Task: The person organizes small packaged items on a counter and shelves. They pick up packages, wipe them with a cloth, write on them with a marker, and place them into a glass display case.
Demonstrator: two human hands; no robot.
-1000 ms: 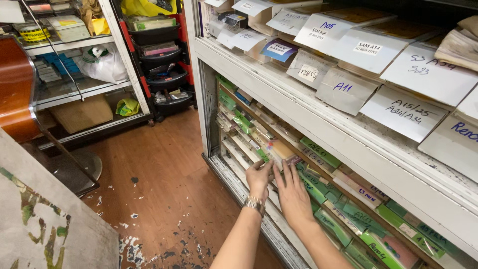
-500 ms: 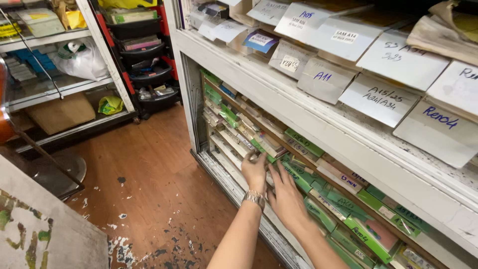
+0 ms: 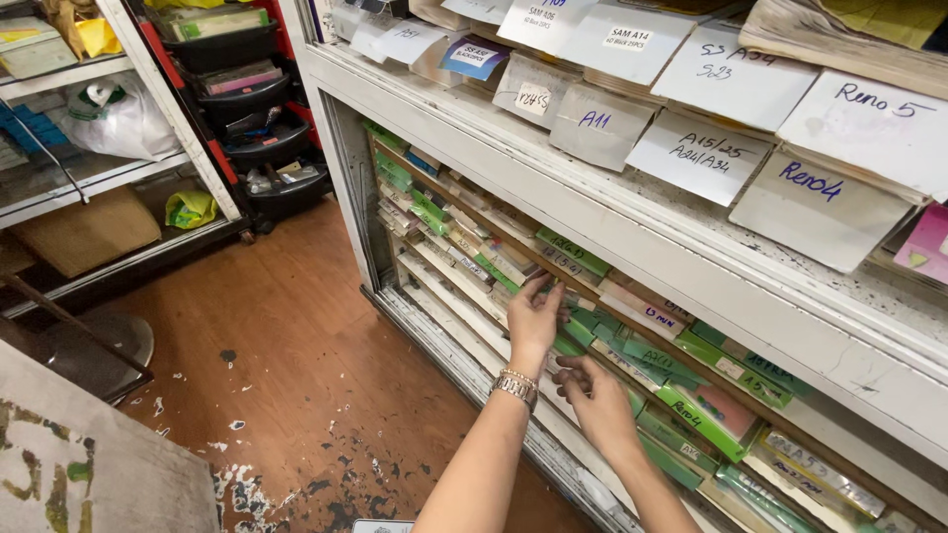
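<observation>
Head view: left hand (image 3: 534, 318) fingers (image 3: 542, 285) touching green boxes (image 3: 592, 326).

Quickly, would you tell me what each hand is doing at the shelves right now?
Left hand: open, fingertips on the flat boxes in the shelf row, gripping nothing clearly.
Right hand: fingers curled, reaching among the green packets; a hold cannot be told.

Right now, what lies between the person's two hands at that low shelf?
In the head view, green packets stacked on the shelf sit between the left hand and right hand.
</observation>
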